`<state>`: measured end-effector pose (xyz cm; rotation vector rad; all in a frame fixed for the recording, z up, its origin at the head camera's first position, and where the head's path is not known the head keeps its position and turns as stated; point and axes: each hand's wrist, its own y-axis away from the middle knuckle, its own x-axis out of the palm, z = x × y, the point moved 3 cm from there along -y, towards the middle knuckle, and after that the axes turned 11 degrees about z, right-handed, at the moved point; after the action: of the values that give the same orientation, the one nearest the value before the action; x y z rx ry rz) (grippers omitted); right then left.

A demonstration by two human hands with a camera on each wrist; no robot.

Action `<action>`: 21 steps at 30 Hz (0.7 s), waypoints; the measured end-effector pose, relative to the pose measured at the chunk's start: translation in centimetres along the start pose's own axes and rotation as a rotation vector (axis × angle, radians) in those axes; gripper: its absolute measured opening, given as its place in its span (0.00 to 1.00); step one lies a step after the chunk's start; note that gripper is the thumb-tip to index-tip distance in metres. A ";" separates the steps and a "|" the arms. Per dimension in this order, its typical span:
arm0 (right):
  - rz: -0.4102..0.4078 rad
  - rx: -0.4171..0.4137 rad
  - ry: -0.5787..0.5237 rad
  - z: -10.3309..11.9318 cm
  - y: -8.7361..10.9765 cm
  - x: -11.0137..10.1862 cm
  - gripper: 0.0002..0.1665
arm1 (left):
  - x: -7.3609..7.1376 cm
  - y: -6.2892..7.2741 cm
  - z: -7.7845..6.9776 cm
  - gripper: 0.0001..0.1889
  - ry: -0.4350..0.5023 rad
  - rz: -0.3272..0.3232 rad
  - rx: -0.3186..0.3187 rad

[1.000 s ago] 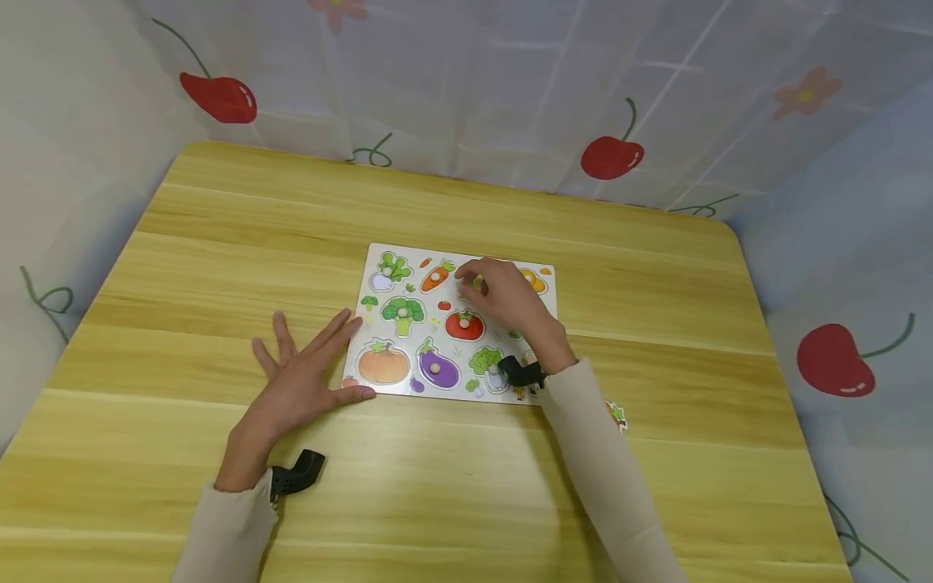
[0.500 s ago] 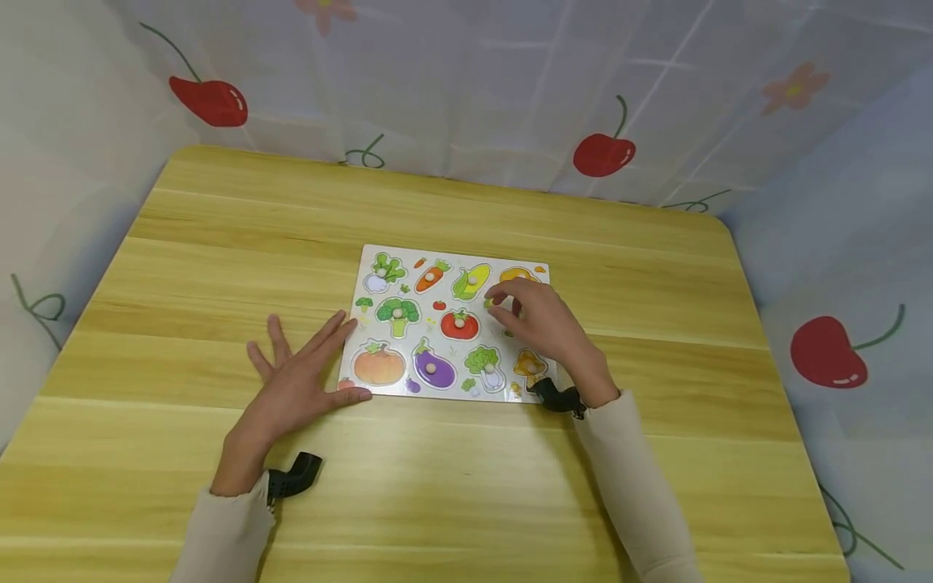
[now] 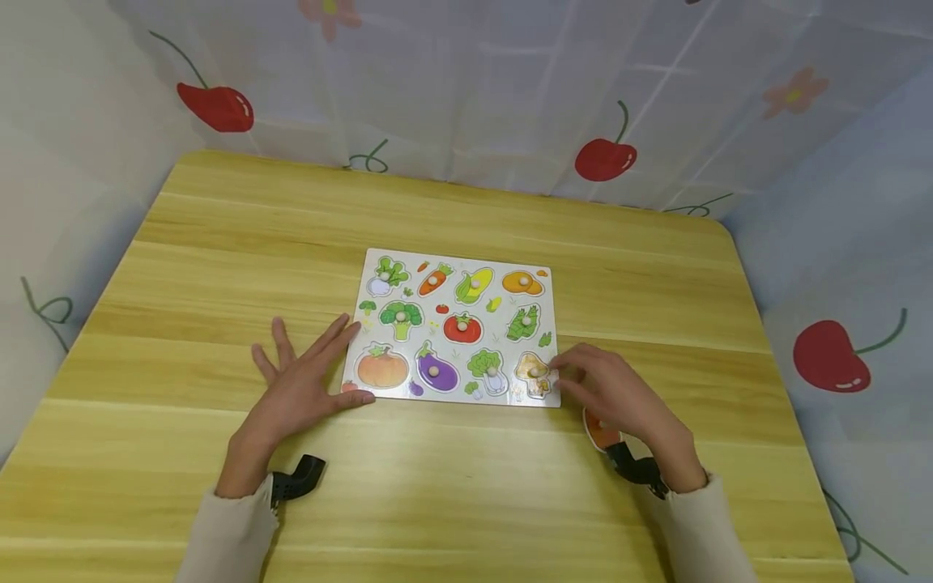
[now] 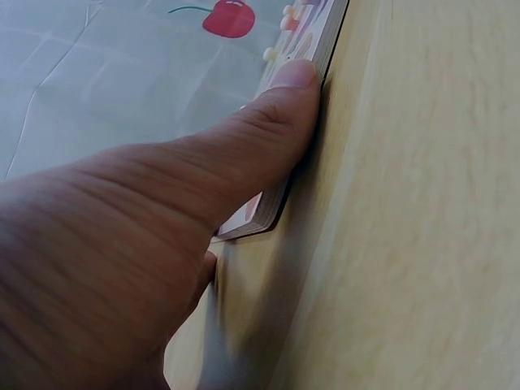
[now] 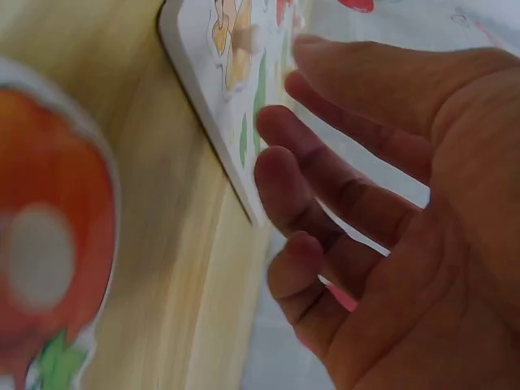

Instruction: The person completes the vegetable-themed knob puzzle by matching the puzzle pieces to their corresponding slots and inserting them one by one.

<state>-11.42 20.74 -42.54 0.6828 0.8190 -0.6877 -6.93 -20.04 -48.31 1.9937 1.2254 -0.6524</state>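
A white vegetable knob puzzle board lies on the table. My left hand spreads its fingers against the board's left side, and its thumb rests on the near corner. My right hand hovers by the right edge near the mushroom piece, its fingers loosely bent around nothing. Below that palm lies an orange pumpkin piece, partly hidden by the hand and wrist camera; in the right wrist view the pumpkin piece shows its round knob. The printed pumpkin space at lower left has no knob.
Knobbed pieces, such as the eggplant, tomato and corn, sit in the board. The wooden table meets a curtain with cherry prints at the back.
My right hand has moved from the corn piece at the board's top, down and right past its edge, uncovering the right-hand pieces. The left hand has stayed put.
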 end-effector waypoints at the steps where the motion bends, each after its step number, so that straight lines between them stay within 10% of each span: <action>1: 0.008 -0.001 -0.019 -0.3 0.8 0.1 0.12 | 0.0 0.0 0.0 0.54 -0.002 0.000 -0.002; 9: 0.034 -0.052 -0.097 -2.3 5.5 0.0 0.13 | 0.1 0.0 0.2 0.54 -0.006 -0.005 -0.003; 21: 0.008 -0.126 -0.152 -3.4 6.5 1.1 0.13 | 0.0 0.0 0.1 0.54 -0.010 -0.003 -0.002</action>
<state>-7.34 26.90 -43.40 0.5131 0.7124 -0.6661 -6.90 -20.08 -48.37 1.9844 1.2233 -0.6615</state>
